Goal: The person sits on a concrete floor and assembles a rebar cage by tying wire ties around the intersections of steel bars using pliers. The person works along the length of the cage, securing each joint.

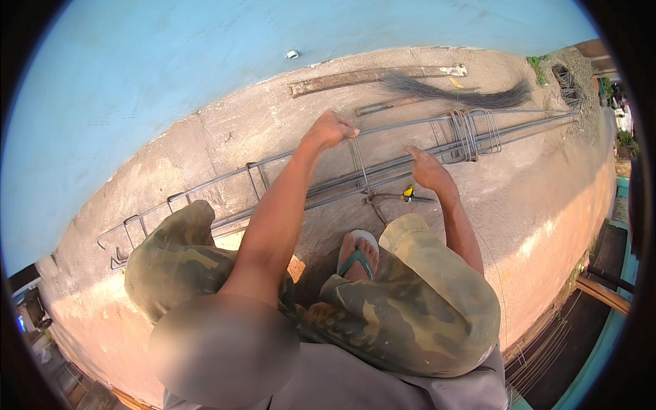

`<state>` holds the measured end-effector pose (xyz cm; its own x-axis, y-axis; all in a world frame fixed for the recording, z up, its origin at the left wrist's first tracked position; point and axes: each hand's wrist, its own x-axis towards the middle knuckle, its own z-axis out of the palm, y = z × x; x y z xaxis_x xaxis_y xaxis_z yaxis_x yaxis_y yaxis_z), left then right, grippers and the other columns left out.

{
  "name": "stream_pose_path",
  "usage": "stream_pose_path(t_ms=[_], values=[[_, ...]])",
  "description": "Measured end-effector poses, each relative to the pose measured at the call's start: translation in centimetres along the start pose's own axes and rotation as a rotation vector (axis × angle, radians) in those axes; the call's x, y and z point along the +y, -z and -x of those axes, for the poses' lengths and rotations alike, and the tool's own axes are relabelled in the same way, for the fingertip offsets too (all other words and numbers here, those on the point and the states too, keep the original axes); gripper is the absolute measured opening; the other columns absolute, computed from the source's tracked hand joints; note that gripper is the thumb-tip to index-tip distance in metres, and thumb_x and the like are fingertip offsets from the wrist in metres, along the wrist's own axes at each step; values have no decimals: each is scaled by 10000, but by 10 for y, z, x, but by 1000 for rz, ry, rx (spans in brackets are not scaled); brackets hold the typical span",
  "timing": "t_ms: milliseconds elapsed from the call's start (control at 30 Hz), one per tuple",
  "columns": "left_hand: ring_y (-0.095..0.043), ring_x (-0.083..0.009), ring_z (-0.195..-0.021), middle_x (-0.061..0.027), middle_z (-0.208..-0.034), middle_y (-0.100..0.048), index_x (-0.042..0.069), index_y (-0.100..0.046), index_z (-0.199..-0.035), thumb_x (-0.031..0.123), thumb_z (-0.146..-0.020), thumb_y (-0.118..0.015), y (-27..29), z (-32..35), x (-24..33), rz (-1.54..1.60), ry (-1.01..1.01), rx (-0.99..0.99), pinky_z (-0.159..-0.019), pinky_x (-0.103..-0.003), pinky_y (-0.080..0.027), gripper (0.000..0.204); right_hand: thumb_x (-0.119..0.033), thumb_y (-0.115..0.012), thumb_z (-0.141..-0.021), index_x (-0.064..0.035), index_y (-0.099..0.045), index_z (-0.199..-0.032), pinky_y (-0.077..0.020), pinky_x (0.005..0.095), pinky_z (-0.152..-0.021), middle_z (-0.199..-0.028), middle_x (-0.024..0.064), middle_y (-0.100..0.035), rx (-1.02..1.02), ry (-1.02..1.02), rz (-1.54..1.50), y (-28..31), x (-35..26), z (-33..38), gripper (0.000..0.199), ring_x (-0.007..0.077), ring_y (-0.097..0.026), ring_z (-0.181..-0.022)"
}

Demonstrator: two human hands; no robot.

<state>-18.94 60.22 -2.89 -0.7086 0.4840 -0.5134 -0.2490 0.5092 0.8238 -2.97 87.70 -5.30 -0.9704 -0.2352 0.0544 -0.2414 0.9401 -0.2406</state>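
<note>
We have a long rebar cage (321, 179) lying across the concrete floor (540, 205), running from eight o'clock to two o'clock. A few stirrups (254, 179) stand spaced along its eight o'clock stretch, while a cluster of stirrups (471, 133) sits bunched toward two o'clock, so we judge most of the spacing and tying undone. Our left hand (329, 130), arm stretched to twelve o'clock, has its fingers closed round the top bar beside one stirrup (359, 167). Our right hand (427, 167) rests on the lower bars, fingers together; whether it grips we cannot tell. Pliers (400, 197) lie just below
</note>
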Motion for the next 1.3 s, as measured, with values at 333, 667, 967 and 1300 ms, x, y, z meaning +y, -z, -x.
stream_pose_path(t_ms=[333, 667, 967, 1300], values=[[-547, -158, -535, -103, -704, -682, 16, -769, -897, 247, -793, -802, 2, -4, -5, 99, 48, -44, -486, -342, -427, 256, -153, -462, -994, 25, -570, -1266, -329, 214, -459, -798, 16, -522, -236, -916, -1701, 36, -52, -21, 343, 78, -423, -611], [-469, -98, -462, -60, -620, -606, -15, -745, -865, 211, -832, -775, 7, -6, -11, 84, 54, -96, -404, -278, -309, 229, -175, -490, -1024, -41, -640, -1208, -344, 266, -489, -767, 22, -538, -379, -755, -1355, -10, -100, -82, 273, 95, -428, -614], [-524, -110, -479, -69, -653, -657, 6, -744, -795, 235, -836, -766, 0, 6, -14, 28, -126, 55, -463, -292, -402, 233, -217, -537, -973, 33, -638, -1071, -461, 479, -706, -857, 308, -614, 74, -511, -801, -11, -142, -73, 287, 487, -594, -782], [-618, -134, -636, -84, -804, -708, -1, -726, -983, 239, -889, -699, 16, 18, -5, 295, -24, -122, -538, -262, -445, 259, -183, -543, -959, -19, -657, -1083, -465, 492, -649, -796, 283, -610, 201, -513, -718, -21, -148, -72, 235, 471, -599, -756]])
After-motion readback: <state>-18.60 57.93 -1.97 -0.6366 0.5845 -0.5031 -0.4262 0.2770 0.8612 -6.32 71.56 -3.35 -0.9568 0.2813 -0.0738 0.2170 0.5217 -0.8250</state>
